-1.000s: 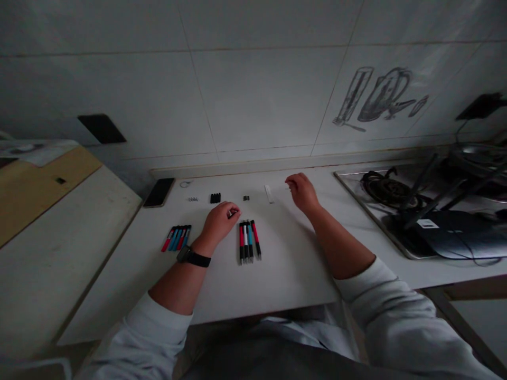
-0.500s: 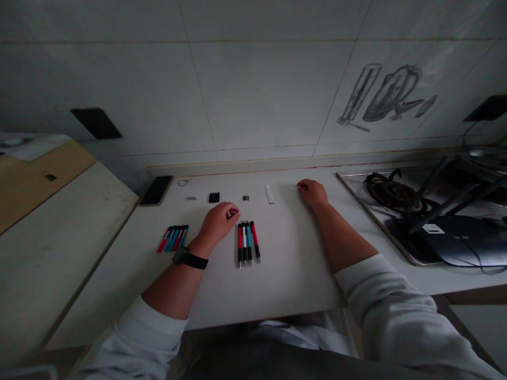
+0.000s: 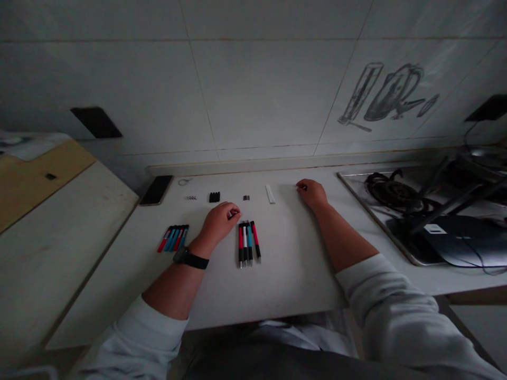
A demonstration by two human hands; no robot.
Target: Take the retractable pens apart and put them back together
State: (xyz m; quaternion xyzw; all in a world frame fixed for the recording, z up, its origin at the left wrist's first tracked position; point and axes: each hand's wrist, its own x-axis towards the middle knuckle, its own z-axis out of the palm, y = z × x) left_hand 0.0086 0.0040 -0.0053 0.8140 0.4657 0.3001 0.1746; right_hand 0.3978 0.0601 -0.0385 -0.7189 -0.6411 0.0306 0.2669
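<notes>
Currently, the left hand (image 3: 219, 221) curls beside 4 pens (image 3: 249, 240) and the right hand (image 3: 312, 194) near white sticks (image 3: 270, 194); whether either grips anything, I cannot tell.

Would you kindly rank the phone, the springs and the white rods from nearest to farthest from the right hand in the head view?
1. White rods: left of the right hand.
2. Springs: farther left.
3. Phone: farthest left of the three.

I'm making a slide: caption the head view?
Left hand by four pens, right hand near thin white rods, over a white counter.
</notes>
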